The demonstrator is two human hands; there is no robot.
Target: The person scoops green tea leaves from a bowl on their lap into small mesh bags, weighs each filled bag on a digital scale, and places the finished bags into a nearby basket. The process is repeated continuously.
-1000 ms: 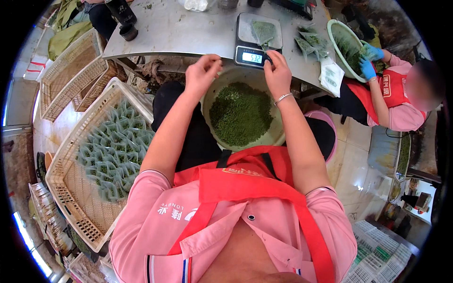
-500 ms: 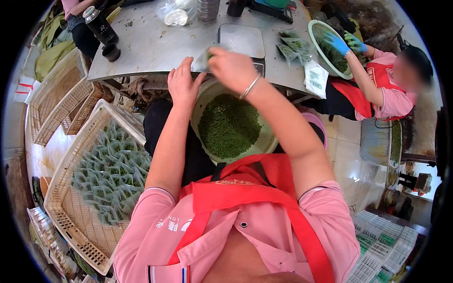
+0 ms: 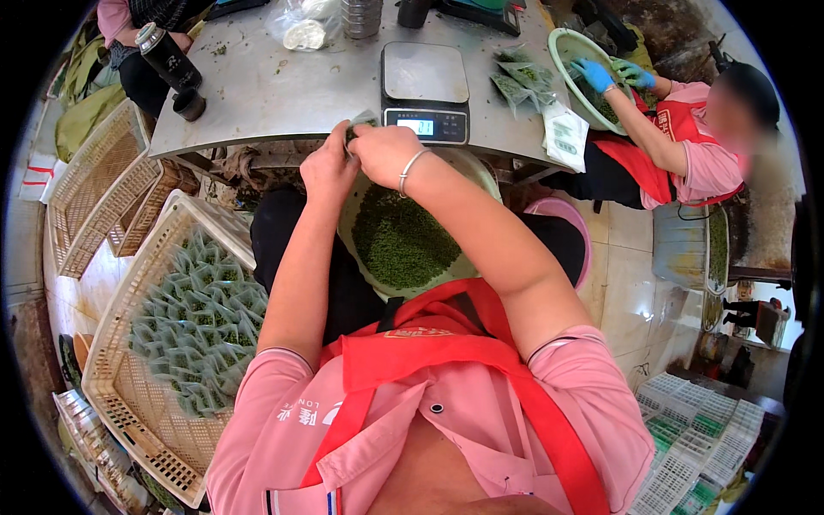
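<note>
My left hand and my right hand meet at the table's front edge, fingers closed on a small clear plastic bag with something green inside. Most of the bag is hidden behind the fingers. Below my wrists, between my knees, a pale basin holds a heap of small green grains. Just beyond my right hand stands a digital scale, its pan bare and its display lit.
A cream plastic crate at my left holds many filled bags. Filled bags and a white packet stack lie on the metal table. At right, a co-worker's gloved hands reach into another basin.
My left hand, open with fingers spread before, has closed on the bag. My right hand has come down and left with the bag to meet it. The view has shifted slightly.
</note>
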